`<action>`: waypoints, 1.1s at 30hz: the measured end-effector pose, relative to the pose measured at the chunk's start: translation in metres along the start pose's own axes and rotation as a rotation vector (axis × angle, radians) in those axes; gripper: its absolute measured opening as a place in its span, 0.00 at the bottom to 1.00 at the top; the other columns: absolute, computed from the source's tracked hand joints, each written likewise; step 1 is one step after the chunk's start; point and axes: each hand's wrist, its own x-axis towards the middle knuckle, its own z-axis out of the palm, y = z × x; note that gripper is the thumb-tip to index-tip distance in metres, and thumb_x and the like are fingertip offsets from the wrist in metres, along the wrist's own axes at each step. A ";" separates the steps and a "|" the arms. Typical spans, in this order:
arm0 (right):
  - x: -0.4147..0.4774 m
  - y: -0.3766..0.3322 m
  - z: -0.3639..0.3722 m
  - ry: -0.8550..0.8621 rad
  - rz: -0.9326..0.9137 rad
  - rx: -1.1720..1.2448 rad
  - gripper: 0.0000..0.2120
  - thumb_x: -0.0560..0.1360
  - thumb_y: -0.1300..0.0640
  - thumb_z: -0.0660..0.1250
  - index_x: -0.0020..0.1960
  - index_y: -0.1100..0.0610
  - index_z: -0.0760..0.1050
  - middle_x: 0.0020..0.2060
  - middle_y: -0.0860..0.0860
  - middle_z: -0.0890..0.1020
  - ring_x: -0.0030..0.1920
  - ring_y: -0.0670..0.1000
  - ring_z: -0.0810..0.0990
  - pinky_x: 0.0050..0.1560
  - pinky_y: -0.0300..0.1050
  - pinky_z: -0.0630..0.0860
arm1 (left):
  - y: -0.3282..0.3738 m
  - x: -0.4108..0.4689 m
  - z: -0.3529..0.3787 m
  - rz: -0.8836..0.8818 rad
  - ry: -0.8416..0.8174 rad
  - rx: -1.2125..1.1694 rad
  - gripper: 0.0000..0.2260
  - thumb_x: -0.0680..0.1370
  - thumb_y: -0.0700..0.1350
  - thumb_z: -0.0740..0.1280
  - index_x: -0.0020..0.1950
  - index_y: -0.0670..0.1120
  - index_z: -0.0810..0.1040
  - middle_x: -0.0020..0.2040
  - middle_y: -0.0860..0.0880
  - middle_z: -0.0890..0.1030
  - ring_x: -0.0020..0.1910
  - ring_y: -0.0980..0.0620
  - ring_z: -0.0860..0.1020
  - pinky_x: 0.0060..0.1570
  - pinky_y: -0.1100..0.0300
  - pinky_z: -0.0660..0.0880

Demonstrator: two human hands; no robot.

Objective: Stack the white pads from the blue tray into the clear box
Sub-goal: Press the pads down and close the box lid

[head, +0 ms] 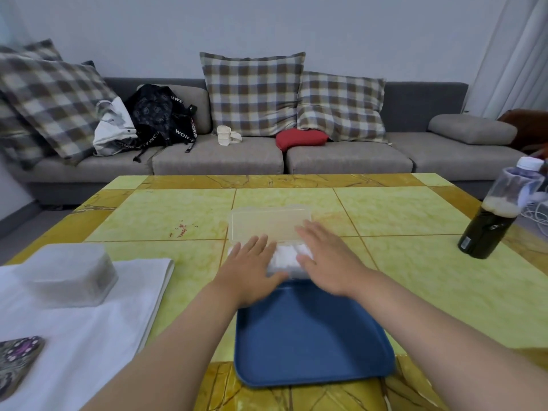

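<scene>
The clear box (292, 272) sits on the yellow table just beyond the blue tray (311, 336), its lid (269, 222) standing open at the back. White pads (286, 256) fill the box between my hands. My left hand (250, 266) lies flat over the box's left side, fingers spread. My right hand (327, 258) lies flat over its right side, fingers spread toward the lid. Neither hand grips anything. No pads show on the tray's blue surface.
A frosted plastic container (69, 277) rests on a white towel (89, 330) at the left, with a patterned phone (16, 364) near the corner. A dark drink bottle (498, 215) stands at the right table edge. A grey sofa (219, 155) lies behind.
</scene>
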 end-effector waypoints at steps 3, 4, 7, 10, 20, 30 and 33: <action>-0.007 -0.002 0.010 -0.204 -0.120 -0.085 0.31 0.85 0.45 0.50 0.82 0.51 0.41 0.82 0.48 0.43 0.81 0.47 0.40 0.80 0.48 0.40 | 0.008 0.005 0.004 0.038 -0.049 0.006 0.36 0.82 0.64 0.51 0.82 0.47 0.42 0.82 0.47 0.40 0.81 0.52 0.38 0.79 0.51 0.38; -0.008 -0.001 0.013 -0.237 -0.117 -0.121 0.31 0.85 0.44 0.49 0.82 0.51 0.41 0.82 0.49 0.43 0.81 0.47 0.40 0.80 0.47 0.39 | 0.011 0.007 0.006 0.053 -0.057 0.013 0.37 0.82 0.63 0.53 0.82 0.46 0.41 0.82 0.47 0.40 0.80 0.52 0.37 0.78 0.52 0.37; -0.008 0.004 0.010 -0.243 -0.082 -0.176 0.32 0.85 0.44 0.49 0.82 0.55 0.42 0.82 0.50 0.43 0.81 0.48 0.41 0.79 0.45 0.39 | 0.010 0.010 0.006 0.071 -0.032 -0.038 0.37 0.82 0.61 0.56 0.82 0.47 0.42 0.82 0.48 0.39 0.80 0.52 0.38 0.78 0.53 0.38; -0.008 0.007 0.007 -0.230 -0.063 -0.176 0.32 0.85 0.45 0.50 0.82 0.57 0.43 0.82 0.52 0.43 0.81 0.49 0.41 0.78 0.44 0.39 | 0.003 0.006 0.003 0.035 0.069 0.008 0.36 0.81 0.62 0.55 0.83 0.48 0.46 0.83 0.50 0.42 0.81 0.52 0.41 0.79 0.52 0.42; -0.006 0.011 0.010 -0.263 -0.098 -0.073 0.32 0.85 0.46 0.52 0.83 0.52 0.43 0.81 0.48 0.42 0.80 0.46 0.41 0.77 0.42 0.41 | 0.011 0.014 0.006 0.037 -0.074 -0.007 0.41 0.80 0.67 0.55 0.82 0.46 0.41 0.82 0.48 0.40 0.81 0.52 0.38 0.79 0.53 0.40; 0.023 0.030 -0.020 0.313 0.327 0.635 0.24 0.83 0.61 0.57 0.78 0.50 0.63 0.76 0.48 0.66 0.72 0.51 0.70 0.67 0.44 0.68 | -0.009 0.033 -0.014 -0.376 0.459 -0.954 0.25 0.83 0.48 0.58 0.80 0.51 0.60 0.79 0.50 0.63 0.78 0.46 0.58 0.76 0.45 0.57; 0.032 0.036 -0.016 0.170 0.474 0.836 0.32 0.83 0.61 0.58 0.82 0.47 0.49 0.79 0.50 0.61 0.74 0.54 0.67 0.62 0.43 0.68 | -0.013 0.039 -0.015 -0.484 0.277 -1.239 0.25 0.84 0.53 0.53 0.81 0.51 0.57 0.80 0.51 0.61 0.78 0.46 0.62 0.76 0.42 0.59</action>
